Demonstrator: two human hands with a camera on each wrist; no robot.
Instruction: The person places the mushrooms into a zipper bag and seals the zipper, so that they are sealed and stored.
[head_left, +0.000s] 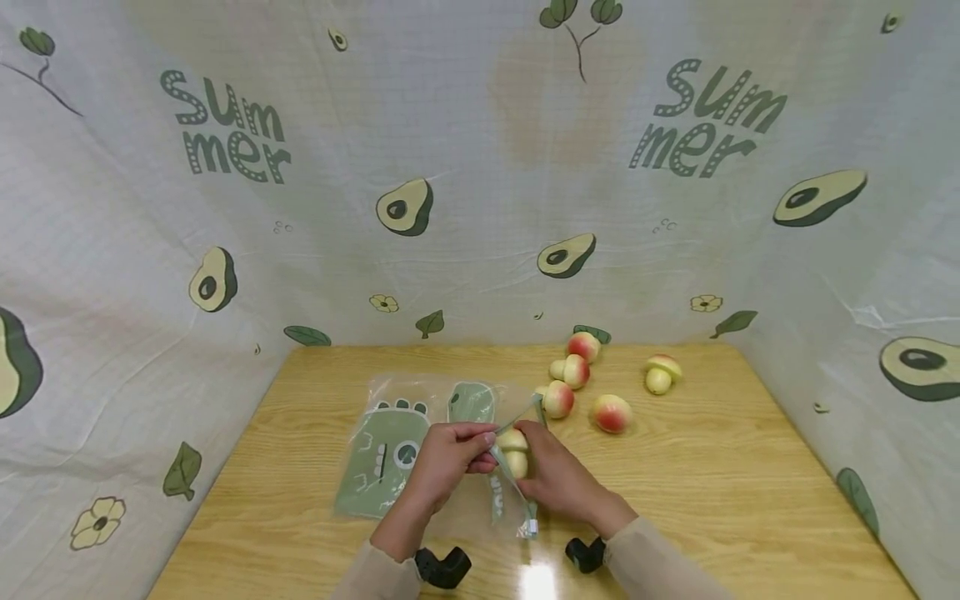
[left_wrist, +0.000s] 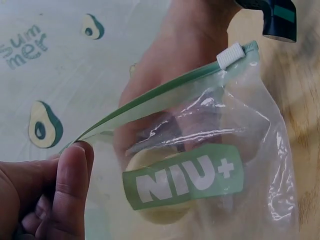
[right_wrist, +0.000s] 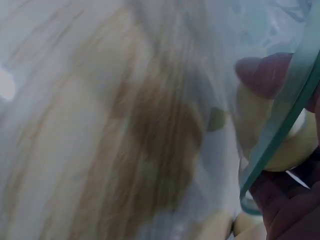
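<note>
A clear zip bag [head_left: 375, 479] with a green cartoon print lies on the table, its green-edged mouth parted. My left hand [head_left: 450, 458] pinches the edge of that mouth between thumb and fingers. A pale yellow toy mushroom [head_left: 514, 446] is gripped by my right hand [head_left: 558, 475] at the bag's opening. In the left wrist view the mushroom [left_wrist: 162, 216] shows through the film behind the "NIU+" label [left_wrist: 182, 175]. A white slider [left_wrist: 231, 56] sits near one end of the zip. The right wrist view has the mushroom [right_wrist: 252, 115] partly behind the green zip strip [right_wrist: 280, 122].
Several red-and-yellow toy mushrooms lie beyond my right hand, among them a rounded one [head_left: 612, 413] and one standing farther right [head_left: 663, 373]. A printed cloth [head_left: 480, 250] encloses the wooden table [head_left: 712, 483]. Black devices [head_left: 444, 568] are at both wrists.
</note>
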